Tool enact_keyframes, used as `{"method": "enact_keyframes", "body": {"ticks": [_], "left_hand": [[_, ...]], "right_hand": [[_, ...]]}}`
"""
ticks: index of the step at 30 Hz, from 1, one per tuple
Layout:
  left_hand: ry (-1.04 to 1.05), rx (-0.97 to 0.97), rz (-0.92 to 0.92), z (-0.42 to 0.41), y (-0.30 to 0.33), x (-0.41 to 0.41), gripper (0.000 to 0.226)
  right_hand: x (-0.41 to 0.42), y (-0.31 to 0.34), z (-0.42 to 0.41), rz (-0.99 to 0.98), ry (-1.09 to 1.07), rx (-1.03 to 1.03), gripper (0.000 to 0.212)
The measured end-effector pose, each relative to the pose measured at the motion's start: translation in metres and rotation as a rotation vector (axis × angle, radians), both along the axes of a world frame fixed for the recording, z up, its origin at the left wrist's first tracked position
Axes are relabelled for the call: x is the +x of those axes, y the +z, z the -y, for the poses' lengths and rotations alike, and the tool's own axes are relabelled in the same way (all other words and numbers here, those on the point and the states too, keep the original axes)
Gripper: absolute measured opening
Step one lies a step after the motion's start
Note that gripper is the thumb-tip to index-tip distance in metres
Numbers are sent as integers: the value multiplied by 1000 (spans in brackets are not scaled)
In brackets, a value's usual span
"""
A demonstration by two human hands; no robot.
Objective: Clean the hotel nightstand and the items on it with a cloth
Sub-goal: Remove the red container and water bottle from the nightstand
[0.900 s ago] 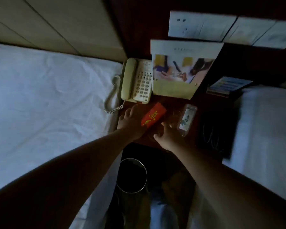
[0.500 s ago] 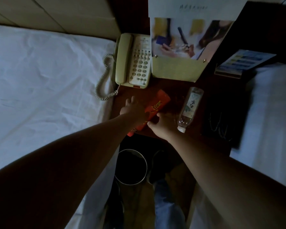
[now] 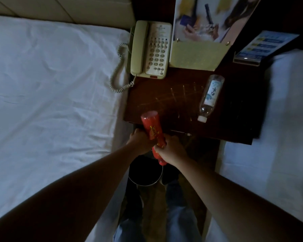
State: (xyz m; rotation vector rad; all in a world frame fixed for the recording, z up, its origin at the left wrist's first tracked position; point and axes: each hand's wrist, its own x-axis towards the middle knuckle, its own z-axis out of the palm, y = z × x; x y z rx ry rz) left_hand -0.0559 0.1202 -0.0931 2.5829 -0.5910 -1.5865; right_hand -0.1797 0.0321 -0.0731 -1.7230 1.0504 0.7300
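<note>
The red bottle (image 3: 152, 130), which earlier lay flat on the counter (image 3: 173, 102) near its front edge, is now lifted off it and held beyond that edge. The right hand (image 3: 171, 151) now grips its lower part; the left hand (image 3: 140, 142), earlier flat beside it, touches its side.

One head-worn camera looks steeply down, close above the desk (image 3: 182, 102) at 12 o'clock, beds at 9 and 3.
</note>
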Motion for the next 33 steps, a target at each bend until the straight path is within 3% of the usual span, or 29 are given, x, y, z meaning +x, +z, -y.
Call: {"method": "enact_keyframes", "body": {"ticks": [3, 9, 13, 15, 17, 19, 26, 33], "left_hand": [[43, 62, -68, -45, -15, -18, 71], [132, 121, -189, -127, -89, -61, 82], [161, 193, -265, -169, -136, -81, 72], [156, 212, -264, -175, -132, -83, 77], [131, 204, -230, -177, -124, -82, 63], [111, 203, -178, -175, -116, -77, 59], [-13, 68, -97, -130, -75, -55, 65], [-187, -62, -10, -11, 11, -46, 72]], "right_hand": [[-17, -5, -40, -11, -49, 85, 49], [-52, -52, -124, -206, -165, 263, 67], [-65, -84, -160, -260, -201, 295, 56], [-66, -99, -170, -263, -194, 257, 64], [-66, -111, -173, -259, -173, 195, 85], [-71, -120, -171, -262, -170, 168, 92], [-89, -102, -122, -222, -218, 63, 91], [-76, -27, -30, -167, -186, -99, 88]]}}
